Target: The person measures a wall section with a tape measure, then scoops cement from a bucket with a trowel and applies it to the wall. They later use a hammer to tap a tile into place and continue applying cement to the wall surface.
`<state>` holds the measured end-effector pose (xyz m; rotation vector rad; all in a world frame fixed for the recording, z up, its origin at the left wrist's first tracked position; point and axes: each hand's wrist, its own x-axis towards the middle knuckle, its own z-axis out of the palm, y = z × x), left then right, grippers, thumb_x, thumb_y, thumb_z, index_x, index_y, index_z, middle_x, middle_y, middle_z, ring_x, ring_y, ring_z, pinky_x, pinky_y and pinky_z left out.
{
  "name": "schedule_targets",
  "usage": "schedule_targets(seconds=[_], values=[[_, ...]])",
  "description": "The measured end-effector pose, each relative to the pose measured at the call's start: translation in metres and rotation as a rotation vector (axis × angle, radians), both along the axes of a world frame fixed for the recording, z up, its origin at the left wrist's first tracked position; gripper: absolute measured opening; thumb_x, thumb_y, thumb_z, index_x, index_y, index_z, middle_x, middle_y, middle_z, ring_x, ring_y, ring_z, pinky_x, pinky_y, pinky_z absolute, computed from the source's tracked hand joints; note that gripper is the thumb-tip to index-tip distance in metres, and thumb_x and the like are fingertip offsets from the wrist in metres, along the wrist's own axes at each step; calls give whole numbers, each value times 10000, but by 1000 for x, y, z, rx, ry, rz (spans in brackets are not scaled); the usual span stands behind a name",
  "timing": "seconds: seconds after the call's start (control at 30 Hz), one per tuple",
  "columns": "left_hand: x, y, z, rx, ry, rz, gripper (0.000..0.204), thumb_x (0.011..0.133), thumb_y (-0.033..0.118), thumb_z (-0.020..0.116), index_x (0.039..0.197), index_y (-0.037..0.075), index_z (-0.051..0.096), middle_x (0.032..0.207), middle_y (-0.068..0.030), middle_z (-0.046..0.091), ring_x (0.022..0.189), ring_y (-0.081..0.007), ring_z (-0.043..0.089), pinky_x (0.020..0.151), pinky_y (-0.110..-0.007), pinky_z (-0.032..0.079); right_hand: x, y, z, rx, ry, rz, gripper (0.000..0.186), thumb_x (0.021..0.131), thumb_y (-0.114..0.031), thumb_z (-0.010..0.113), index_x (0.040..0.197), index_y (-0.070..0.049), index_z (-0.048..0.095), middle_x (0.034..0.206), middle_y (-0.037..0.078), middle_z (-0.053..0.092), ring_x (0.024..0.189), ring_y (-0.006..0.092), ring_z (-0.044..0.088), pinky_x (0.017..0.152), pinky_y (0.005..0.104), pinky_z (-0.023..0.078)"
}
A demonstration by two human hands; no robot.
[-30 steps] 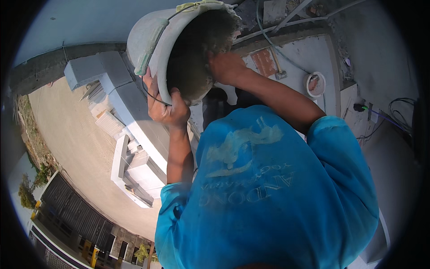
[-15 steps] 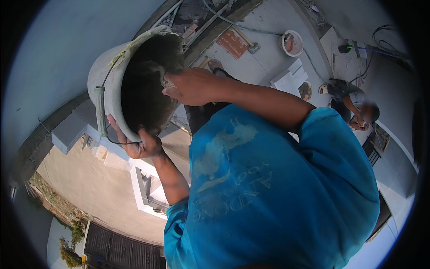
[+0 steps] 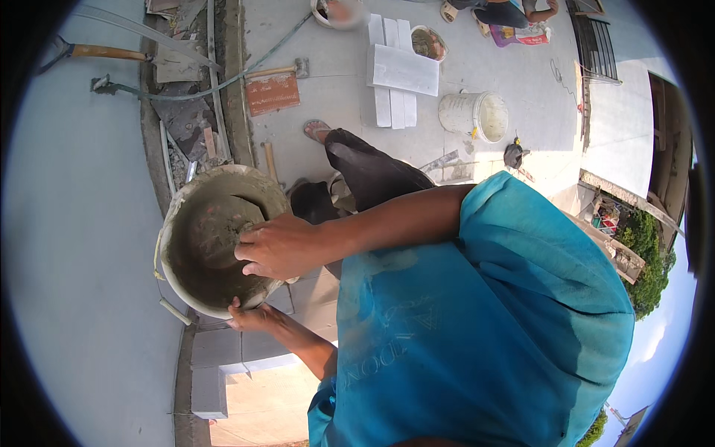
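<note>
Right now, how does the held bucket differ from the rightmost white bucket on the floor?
The held bucket has the left hand at its rim; no hand touches the floor bucket. Grey material coats the held bucket's inside; the floor bucket's visible inside looks pale. Both have round mouths and pale rims.

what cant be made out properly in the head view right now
All in the head view:
Right hand: whether it grips a tool; its own back covers the palm.
Left hand: some fingers, hidden by the bucket.
Grey mix: the part beneath the right hand, covered by it.
Co-worker: the head, cut off by the top edge.
Small pail: partly cut off by that edge, contents blurred.
</note>
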<state>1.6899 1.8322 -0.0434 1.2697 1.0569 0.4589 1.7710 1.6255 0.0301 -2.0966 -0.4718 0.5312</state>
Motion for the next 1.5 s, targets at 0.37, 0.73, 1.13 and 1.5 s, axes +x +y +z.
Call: schedule_targets(seconds=[0.37, 0.73, 1.13, 1.5], values=[[35, -89, 7, 77, 19, -394, 354, 723, 45, 582, 1044, -95, 532, 1073, -221, 569, 964, -346, 610, 827, -501, 568, 20, -117, 2, 203, -527, -239, 73, 839, -179, 618, 835, -107, 625, 900, 67, 629, 774, 249, 679, 635, 414, 541], [169, -235, 27, 58, 115, -851, 346, 715, -2, 581, 1028, -84, 459, 1098, -239, 525, 1008, -363, 591, 857, -511, 572, 16, -235, -8, 59, -419, -723, 159, 836, -154, 653, 967, -73, 689, 895, 28, 616, 950, 242, 612, 819, 373, 521], [246, -373, -22, 36, 151, -1409, 275, 679, -41, 597, 949, -39, 540, 1020, -137, 592, 905, -245, 582, 781, -419, 530, -154, -310, -40, -97, -131, -1796, 151, 890, -73, 660, 1041, -77, 652, 1210, 100, 575, 960, 301, 651, 795, 395, 543], [188, -499, -43, -61, 271, -1588, 429, 666, -41, 627, 1074, -27, 495, 1065, -131, 541, 1018, -295, 568, 908, -492, 510, -342, -433, -105, -568, 264, -2222, 229, 939, -333, 640, 942, -116, 714, 907, 89, 609, 882, 301, 643, 729, 423, 517]])
